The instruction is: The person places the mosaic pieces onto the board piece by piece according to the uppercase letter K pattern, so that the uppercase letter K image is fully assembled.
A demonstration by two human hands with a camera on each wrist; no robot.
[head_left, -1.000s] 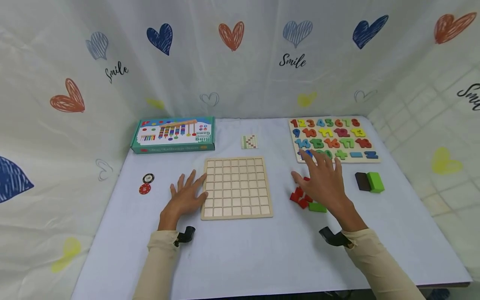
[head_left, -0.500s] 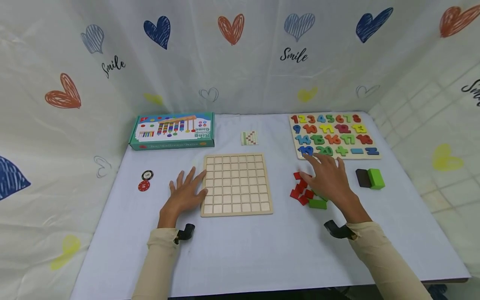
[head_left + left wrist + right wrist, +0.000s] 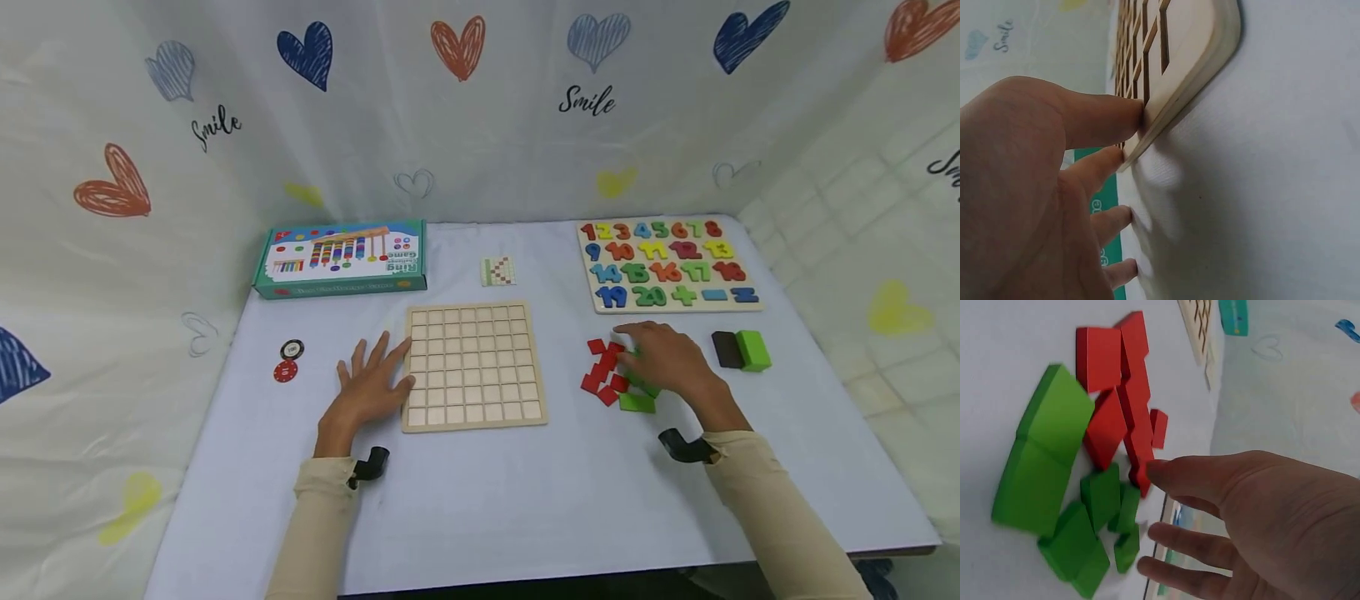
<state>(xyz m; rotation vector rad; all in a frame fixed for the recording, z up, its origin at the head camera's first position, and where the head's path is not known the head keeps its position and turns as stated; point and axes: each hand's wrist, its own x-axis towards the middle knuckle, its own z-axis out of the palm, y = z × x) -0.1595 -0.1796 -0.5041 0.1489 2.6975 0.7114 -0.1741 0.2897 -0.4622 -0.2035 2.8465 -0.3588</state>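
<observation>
Left hand (image 3: 367, 392) is resting thumb and index on left edge of wooden grid board (image 3: 477, 367), grip spread apart; board is lying flat on bench (image 3: 480, 508). Right hand (image 3: 667, 358) is hovering over red blocks (image 3: 590, 383) and green blocks (image 3: 637, 403), right of board, grip standing apart; whether thumb is touching one red block, cannot tell. Red blocks are lying nearer board, green blocks partly showing beneath hand. Number puzzle (image 3: 678, 309) is lying beyond right hand
</observation>
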